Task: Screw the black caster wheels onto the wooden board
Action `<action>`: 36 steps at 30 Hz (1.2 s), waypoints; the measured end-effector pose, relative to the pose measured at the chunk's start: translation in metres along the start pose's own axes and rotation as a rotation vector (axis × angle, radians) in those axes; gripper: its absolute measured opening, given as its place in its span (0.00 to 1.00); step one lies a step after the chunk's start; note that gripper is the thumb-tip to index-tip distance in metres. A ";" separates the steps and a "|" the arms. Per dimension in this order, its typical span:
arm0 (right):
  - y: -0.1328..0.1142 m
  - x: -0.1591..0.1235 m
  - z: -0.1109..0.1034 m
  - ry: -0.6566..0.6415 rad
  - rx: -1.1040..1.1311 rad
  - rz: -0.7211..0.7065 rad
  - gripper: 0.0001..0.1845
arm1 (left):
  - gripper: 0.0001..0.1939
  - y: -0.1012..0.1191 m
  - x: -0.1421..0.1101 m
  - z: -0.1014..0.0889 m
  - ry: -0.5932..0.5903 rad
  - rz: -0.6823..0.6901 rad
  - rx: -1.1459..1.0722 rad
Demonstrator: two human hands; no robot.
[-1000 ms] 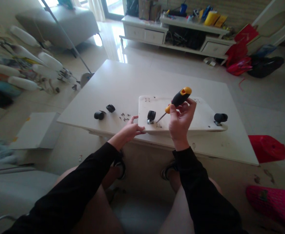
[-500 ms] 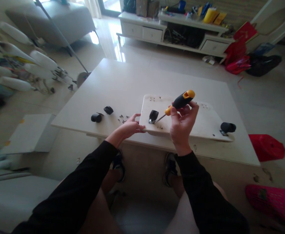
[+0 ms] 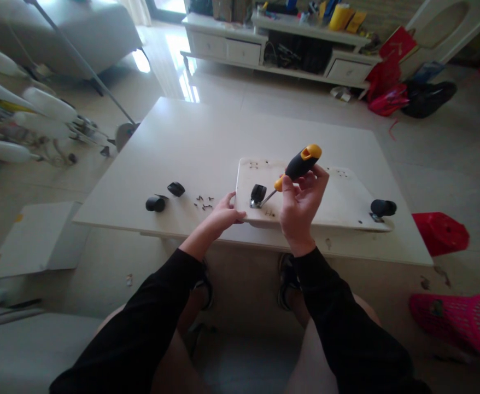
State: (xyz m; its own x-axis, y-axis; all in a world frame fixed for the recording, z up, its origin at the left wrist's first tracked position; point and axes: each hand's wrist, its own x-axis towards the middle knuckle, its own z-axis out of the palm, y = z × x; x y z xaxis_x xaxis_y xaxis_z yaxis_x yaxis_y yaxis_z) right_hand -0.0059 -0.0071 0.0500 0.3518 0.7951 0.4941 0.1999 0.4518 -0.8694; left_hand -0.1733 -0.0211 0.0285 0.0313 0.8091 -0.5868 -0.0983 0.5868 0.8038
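Observation:
My right hand [image 3: 301, 205] is closed around a screwdriver [image 3: 301, 164] with a black and yellow handle. The shaft slants down left, its tip at the metal plate of a black caster [image 3: 258, 193]. That caster stands on a white board [image 3: 326, 205] with screw holes near its corners. Gripping the board's left edge is my left hand [image 3: 226, 213], thumb on top. A second caster [image 3: 382, 208] sits at the board's right end. To the left lie two loose casters [image 3: 156, 204] [image 3: 176, 189] and several small screws [image 3: 204, 202] on the table.
The white table [image 3: 199, 137] lies under the board. A red stool [image 3: 440, 233] and a pink basket [image 3: 461, 323] are on the right floor. A white box [image 3: 39, 235] stands left. Beyond the table is a low cabinet [image 3: 227, 46] with things on top.
The camera view has shifted slightly. The screwdriver's handle has turned a little in my right hand, its tip still at the caster plate. My left hand stays on the board's edge.

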 end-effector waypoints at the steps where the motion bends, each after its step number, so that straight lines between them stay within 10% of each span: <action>1: 0.001 0.000 0.000 -0.004 0.002 -0.001 0.24 | 0.52 -0.001 0.001 0.000 0.000 0.005 0.013; 17: 0.025 0.001 0.004 -0.070 -0.025 -0.106 0.25 | 0.45 -0.010 0.014 -0.011 -0.033 0.131 0.272; 23: 0.021 0.006 0.007 -0.178 0.008 -0.062 0.24 | 0.31 -0.010 0.015 -0.002 0.251 0.602 0.592; 27: 0.018 0.007 0.008 -0.203 0.033 -0.050 0.22 | 0.17 0.000 0.010 0.017 0.153 0.869 0.666; 36: 0.024 0.010 0.005 -0.274 0.056 -0.017 0.24 | 0.12 0.020 0.021 0.041 0.040 0.907 0.665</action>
State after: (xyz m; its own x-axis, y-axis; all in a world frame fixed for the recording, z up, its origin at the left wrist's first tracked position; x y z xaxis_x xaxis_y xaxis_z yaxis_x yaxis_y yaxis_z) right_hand -0.0026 0.0132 0.0342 0.0872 0.8634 0.4970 0.1506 0.4817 -0.8633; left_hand -0.1341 0.0093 0.0361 0.1843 0.9511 0.2478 0.4818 -0.3072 0.8207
